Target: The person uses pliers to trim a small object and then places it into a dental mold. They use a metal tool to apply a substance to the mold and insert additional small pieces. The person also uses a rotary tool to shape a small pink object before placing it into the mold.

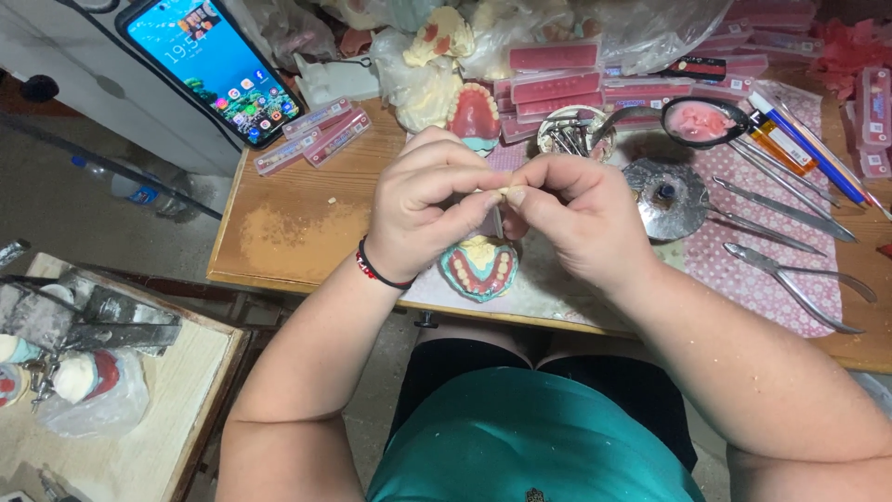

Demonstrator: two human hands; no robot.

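My left hand (423, 209) and my right hand (576, 214) meet above the wooden table (288, 232). Together their fingertips pinch a tiny pale artificial tooth (506, 192); a thin metal tool shaft (499, 223) hangs below, and which hand grips it I cannot tell. A black and red band circles my left wrist. Directly under the hands lies a denture model (479, 268) with pink wax, a teal rim and a row of teeth. A second denture model (474, 116) stands farther back, behind the left hand.
A lit phone (212, 65) leans at the back left. Pink tooth strips (316, 135) and stacked pink boxes (557, 84) line the back. Metal instruments (790, 214), pliers (799, 279), a round metal dish (667, 198) and a ladle of pink wax (701, 121) lie right. A side bench (111, 372) stands lower left.
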